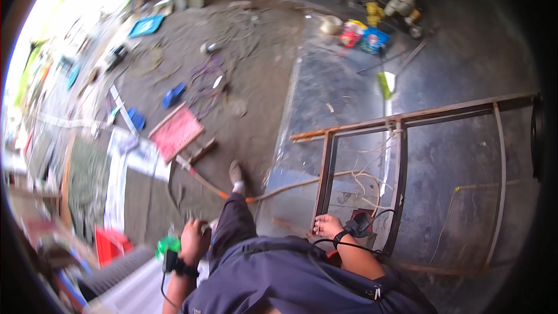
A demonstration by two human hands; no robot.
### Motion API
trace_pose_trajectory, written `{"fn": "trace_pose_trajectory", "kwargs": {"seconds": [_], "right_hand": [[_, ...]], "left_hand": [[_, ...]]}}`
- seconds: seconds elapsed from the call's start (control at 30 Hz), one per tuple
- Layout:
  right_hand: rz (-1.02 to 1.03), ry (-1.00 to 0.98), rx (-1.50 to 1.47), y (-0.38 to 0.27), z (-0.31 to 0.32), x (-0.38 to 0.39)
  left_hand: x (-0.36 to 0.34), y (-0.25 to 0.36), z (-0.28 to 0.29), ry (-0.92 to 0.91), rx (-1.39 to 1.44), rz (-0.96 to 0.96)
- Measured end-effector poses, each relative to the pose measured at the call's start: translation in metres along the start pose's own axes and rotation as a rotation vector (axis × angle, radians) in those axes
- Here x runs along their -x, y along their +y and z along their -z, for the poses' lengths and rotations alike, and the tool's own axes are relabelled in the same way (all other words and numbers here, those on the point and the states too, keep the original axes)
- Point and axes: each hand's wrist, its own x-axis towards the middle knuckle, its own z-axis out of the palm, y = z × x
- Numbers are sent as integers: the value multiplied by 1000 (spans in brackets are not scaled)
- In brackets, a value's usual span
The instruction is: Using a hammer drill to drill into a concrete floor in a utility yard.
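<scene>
My left hand (195,239) is at the lower middle, beside my dark trouser leg, with its fingers curled in. A small dull patch shows at its fingertips, too blurred to name. To the right, my right hand (329,226) is closed, fingers bent together, next to the near left end of a rusty metal frame (323,177). Whether it touches the frame or pinches something small I cannot tell. Both wrists wear black straps, each with a dark device and cable. Behind the right wrist lies a dark tool-like object (361,221) with a cord, partly hidden.
An orange-and-tan hose (279,191) crosses the floor under the frame. A low red-topped stool (176,132) stands left of my foot. Cloths, a red container (110,245) and loose wires lie leftward. Bright packets (372,39) and a yellow machine (372,13) are at the back.
</scene>
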Motion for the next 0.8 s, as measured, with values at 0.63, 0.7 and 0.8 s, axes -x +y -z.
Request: {"fn": "trace_pose_trajectory", "kwargs": {"seconds": [0.63,0.7,0.8], "right_hand": [[201,205,84,-274,-138,-27],[161,284,95,-271,-123,-33],[90,314,77,-275,-103,-47]], "left_hand": [[-306,15,125,-141,-17,-162],[-324,23,126,-148,-23,-176],[-347,38,126,-156,-13,-166]]}}
